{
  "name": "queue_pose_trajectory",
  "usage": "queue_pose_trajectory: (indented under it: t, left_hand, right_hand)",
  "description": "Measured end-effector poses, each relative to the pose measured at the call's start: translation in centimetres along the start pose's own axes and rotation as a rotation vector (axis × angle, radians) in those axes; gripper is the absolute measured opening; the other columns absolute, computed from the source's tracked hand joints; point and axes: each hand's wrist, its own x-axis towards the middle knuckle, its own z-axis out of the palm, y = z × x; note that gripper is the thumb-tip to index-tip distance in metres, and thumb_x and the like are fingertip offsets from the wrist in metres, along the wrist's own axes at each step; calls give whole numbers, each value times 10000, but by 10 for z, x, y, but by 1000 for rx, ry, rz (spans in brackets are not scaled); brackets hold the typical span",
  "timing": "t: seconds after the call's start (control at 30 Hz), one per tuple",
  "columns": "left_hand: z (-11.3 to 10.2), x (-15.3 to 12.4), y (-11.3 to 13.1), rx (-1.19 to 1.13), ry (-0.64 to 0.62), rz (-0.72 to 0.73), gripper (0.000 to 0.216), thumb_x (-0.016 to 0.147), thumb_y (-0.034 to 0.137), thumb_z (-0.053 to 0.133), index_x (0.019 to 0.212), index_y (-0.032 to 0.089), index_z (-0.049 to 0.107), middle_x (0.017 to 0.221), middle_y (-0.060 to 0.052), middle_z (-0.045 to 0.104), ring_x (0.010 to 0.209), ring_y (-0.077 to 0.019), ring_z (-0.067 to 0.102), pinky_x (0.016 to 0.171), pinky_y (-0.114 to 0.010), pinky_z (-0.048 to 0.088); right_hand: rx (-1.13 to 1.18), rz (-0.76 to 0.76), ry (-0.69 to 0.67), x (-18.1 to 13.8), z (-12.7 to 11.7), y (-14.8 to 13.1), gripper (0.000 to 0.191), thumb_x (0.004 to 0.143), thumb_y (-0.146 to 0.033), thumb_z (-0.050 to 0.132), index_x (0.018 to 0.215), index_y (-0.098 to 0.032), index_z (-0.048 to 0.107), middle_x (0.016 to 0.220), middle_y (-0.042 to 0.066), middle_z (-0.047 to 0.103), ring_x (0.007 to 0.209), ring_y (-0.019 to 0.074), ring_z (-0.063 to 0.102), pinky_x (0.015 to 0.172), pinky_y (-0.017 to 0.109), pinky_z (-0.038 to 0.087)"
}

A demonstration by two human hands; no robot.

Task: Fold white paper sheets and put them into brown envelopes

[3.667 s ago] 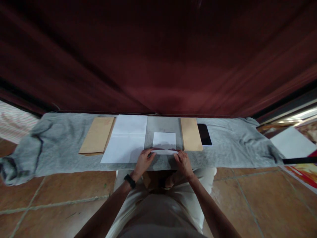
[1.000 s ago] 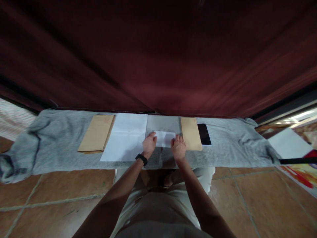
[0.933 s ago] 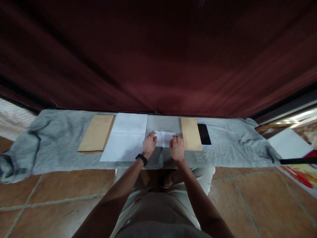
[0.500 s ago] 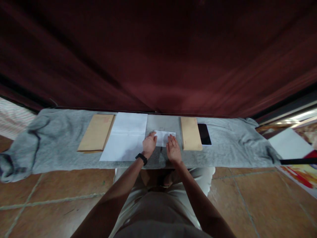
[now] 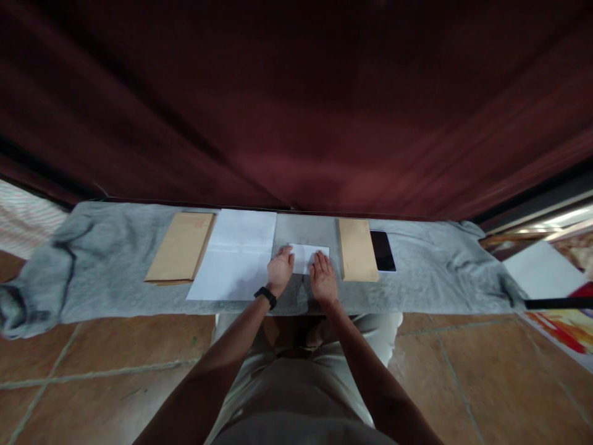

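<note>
A small folded sheet of white paper point(image 5: 303, 252) lies flat on the grey cloth, its long side running left to right. At its left end is my left hand point(image 5: 280, 271), which wears a black wristband; its fingers are curled and closed on the paper's edge near the top corner. My right hand point(image 5: 324, 281) rests palm down on the right part of the paper, with the fingers stretched out flat. Just left of my left hand is a stack of large white paper point(image 5: 236, 253).
A pile of large brown envelopes point(image 5: 178, 247) lies at the left. To the right are a stack of smaller brown envelopes point(image 5: 358, 250) and a dark-screened phone point(image 5: 382, 252). A grey cloth point(image 5: 426, 266) covers the narrow table, and a dark red curtain point(image 5: 296, 123) hangs behind it.
My right hand has shifted very slightly left on the folded paper. My left hand stays at the paper's left end, and the other things lie as before.
</note>
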Motion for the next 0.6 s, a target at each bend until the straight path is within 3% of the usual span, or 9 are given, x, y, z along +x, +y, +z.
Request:
queue_pose_trajectory:
  t: [0.27,0.6]
  left_hand:
    - [2,-4,3,65,3,0,423,1048,323,350,1401,222,559,1315,-111,665,998,-255,725,818,-356,579]
    - [-2,-6,5,109,11,23,434,1050,308,335,1414,195,542,1322,-138,643,971,-237,717,806,-335,578]
  right_hand:
    - [-41,-1,2,-1,0,-3,506,1066,-269,325,1517,-73,446,1574,182,444,1484,264,380,1216,489,297]
    - [-64,32,20,-2,-1,-7,504,1055,-265,364,1519,-90,454,1603,192,391,1506,281,339,1212,516,305]
